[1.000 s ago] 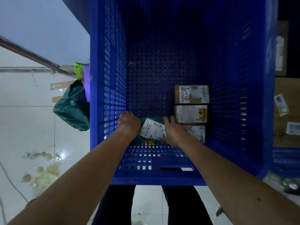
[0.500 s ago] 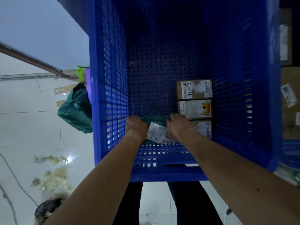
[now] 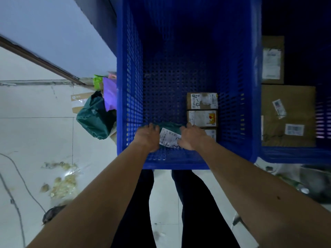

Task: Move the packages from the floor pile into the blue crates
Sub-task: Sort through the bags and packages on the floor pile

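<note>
Pressing still, both hands (image 3: 147, 136) keep the green package (image 3: 170, 128) nearer the crate (image 3: 125, 104) wall.

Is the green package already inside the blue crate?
Yes, the green package lies on the blue crate floor, both hands on it.

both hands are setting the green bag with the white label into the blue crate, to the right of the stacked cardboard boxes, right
Not quite. In the head view both hands, left hand and right hand, hold the green bag in the blue crate, but it sits to the left of the cardboard boxes, not the right.
</note>
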